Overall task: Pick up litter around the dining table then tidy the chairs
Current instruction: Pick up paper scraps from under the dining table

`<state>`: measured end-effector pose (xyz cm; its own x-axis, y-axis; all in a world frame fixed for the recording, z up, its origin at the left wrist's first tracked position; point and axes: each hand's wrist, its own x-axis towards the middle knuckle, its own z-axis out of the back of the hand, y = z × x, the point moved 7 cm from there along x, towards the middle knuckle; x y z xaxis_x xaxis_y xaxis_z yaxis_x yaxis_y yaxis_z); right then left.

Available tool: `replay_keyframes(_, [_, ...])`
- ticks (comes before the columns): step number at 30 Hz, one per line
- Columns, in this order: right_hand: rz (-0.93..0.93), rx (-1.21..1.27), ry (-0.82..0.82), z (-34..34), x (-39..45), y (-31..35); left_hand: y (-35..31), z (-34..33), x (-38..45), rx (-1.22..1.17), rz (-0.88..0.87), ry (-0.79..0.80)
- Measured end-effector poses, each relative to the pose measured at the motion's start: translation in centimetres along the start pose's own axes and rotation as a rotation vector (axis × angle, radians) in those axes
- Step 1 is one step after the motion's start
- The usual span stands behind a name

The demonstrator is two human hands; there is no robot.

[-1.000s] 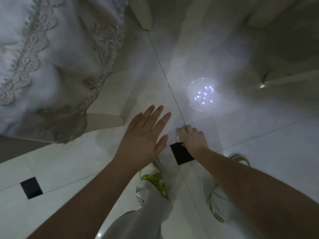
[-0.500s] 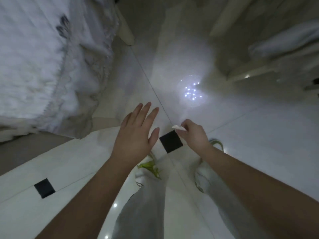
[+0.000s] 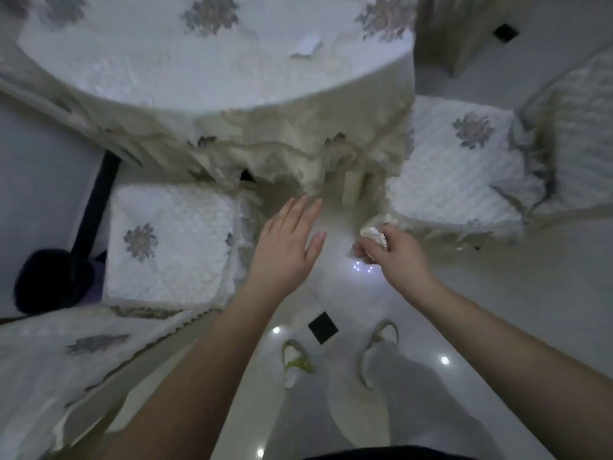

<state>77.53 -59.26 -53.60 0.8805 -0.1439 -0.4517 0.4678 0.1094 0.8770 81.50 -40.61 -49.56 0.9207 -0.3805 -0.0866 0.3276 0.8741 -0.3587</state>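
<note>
White crumpled paper litter [image 3: 374, 234] sits pinched in our right hand [image 3: 389, 252], fingers curled round it, held above the glossy tile floor [image 3: 497, 310] near the right chair cushion [image 3: 464, 161]. Our left hand [image 3: 285, 247] hangs flat, fingers straight and spread, gripping nothing, just beside the left chair cushion [image 3: 169, 247]. Round dining table [image 3: 199, 51] with lace cloth ahead. Hands apart.

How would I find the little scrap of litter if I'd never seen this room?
Start at the round dining table with its lacy white cloth, then look down to the shiny floor between the two cushioned chairs. The crumpled white scrap is pinched in the right hand; the left hand beside it is flat and empty.
</note>
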Motion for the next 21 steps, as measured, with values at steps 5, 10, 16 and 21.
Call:
replay_keyframes(5, [0.115,0.141,0.008,6.4,-3.9,9.2,-6.2,7.8,1.4,0.060,-0.038,-0.007])
replay_keyframes(10, [0.225,0.192,-0.010,12.2,-5.2,15.2,-9.1,11.7,1.8,0.120,-0.012,-0.038])
replay_keyframes(16, [0.245,0.234,-0.037,14.1,-5.0,18.8,-10.4,13.5,2.8,0.233,-0.010,-0.041])
replay_keyframes(21, [0.265,0.231,0.003,12.8,-4.4,21.4,-9.3,15.1,5.6,0.286,0.007,-0.048])
